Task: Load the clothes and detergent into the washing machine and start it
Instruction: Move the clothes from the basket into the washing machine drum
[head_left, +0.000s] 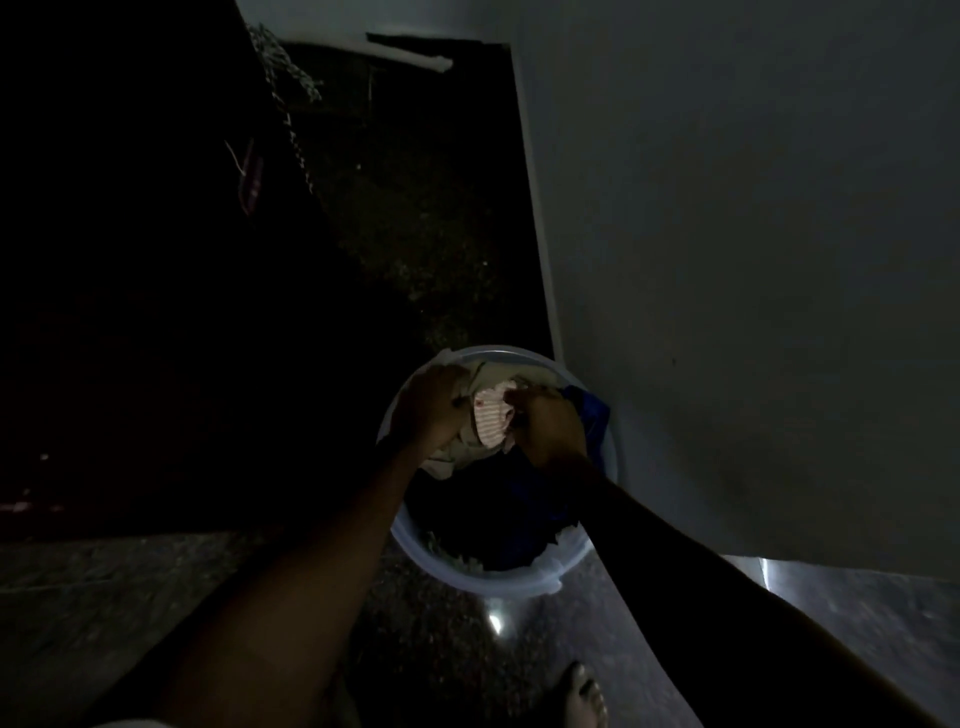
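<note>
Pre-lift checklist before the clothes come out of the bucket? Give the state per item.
1. Left hand has a hold: ok, it grips the pale cloth at the far left of the pile.
2. Right hand has a hold: ok, its fingers pinch the striped cloth.
3. Bucket upright on the floor: ok.
4. Blue cloth inside the bucket: cannot tell. It reaches the right rim, and it is too dark to see whether it hangs out.
5. Washing machine open and within reach: cannot tell, no door or drum is visible.
6. Bare foot clear of the bucket: ok, they are apart.
</note>
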